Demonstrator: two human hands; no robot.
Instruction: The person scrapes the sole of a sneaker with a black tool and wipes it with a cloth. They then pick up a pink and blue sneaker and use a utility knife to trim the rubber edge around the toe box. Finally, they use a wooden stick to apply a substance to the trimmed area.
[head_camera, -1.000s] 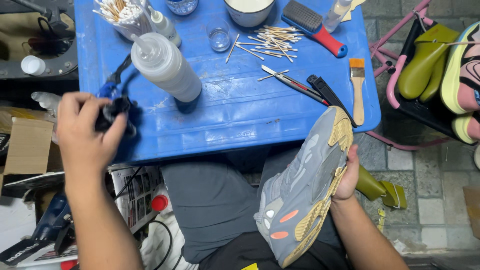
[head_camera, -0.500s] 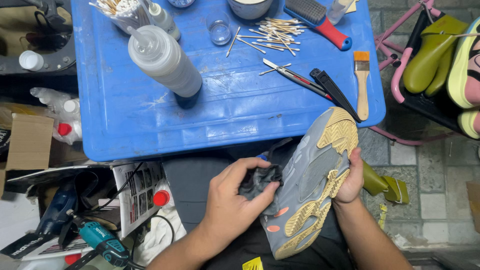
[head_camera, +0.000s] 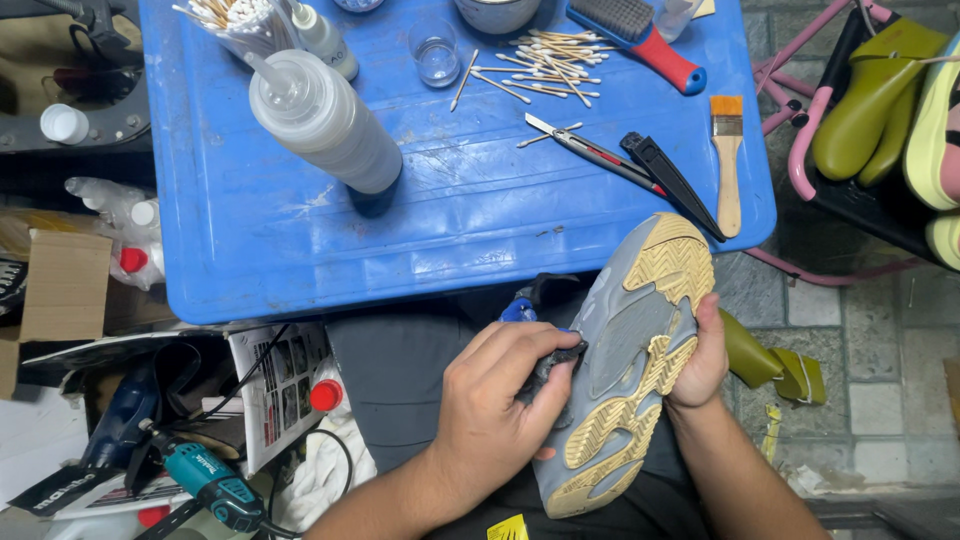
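Right hand: grips grey sneaker with tan rubber sole, sole up, below blue plastic surface.
Left hand: pinches dark cloth against the sneaker's side.

A small shoe-repair or shoe-cleaning workshop is indicated. A blue plastic table is crowded with cotton swabs, a squeeze bottle, a red-handled brush, a paintbrush near its right edge and a craft knife. Green shoe trees are kept on a pink rack beside it, and a teal power drill is left on the cluttered floor.
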